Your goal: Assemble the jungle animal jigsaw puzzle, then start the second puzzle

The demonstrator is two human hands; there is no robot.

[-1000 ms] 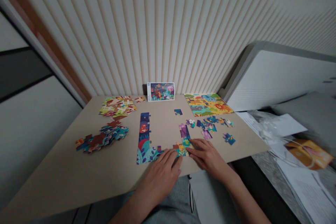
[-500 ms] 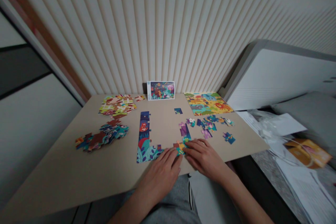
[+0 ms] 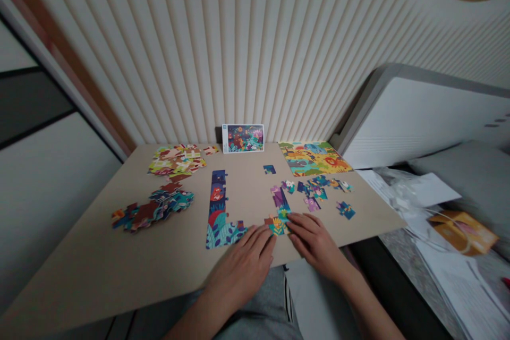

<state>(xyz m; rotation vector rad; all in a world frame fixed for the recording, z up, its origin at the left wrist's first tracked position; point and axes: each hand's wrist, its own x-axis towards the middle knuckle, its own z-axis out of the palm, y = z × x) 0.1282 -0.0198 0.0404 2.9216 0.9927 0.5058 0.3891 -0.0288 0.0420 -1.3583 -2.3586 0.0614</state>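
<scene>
A partly joined jigsaw puzzle frame [image 3: 217,207] lies on the table, its left column, bottom row and part of its right side showing. My left hand [image 3: 249,257] rests palm down over the bottom row, fingers stretched out together, hiding the pieces beneath. At the lower right corner, my right hand [image 3: 314,239] has its fingertips against the edge of the corner pieces [image 3: 279,226], fingers extended. Purple puzzle pieces [image 3: 280,197] rise above that corner. Inside the frame's upper right lies a loose blue piece [image 3: 270,169]. Several loose pieces [image 3: 317,191] are scattered to the right.
A picture card [image 3: 244,138] leans against the pleated wall. Piles of pieces, one light [image 3: 177,159] and one dark [image 3: 153,210], occupy the table's left. A finished animal puzzle [image 3: 314,158] lies back right. Beyond the table's right edge are papers and an orange box [image 3: 462,231].
My right hand has slid slightly to the right, uncovering more of the yellow and green corner pieces. My left hand stays on the bottom row. The view has shifted a little.
</scene>
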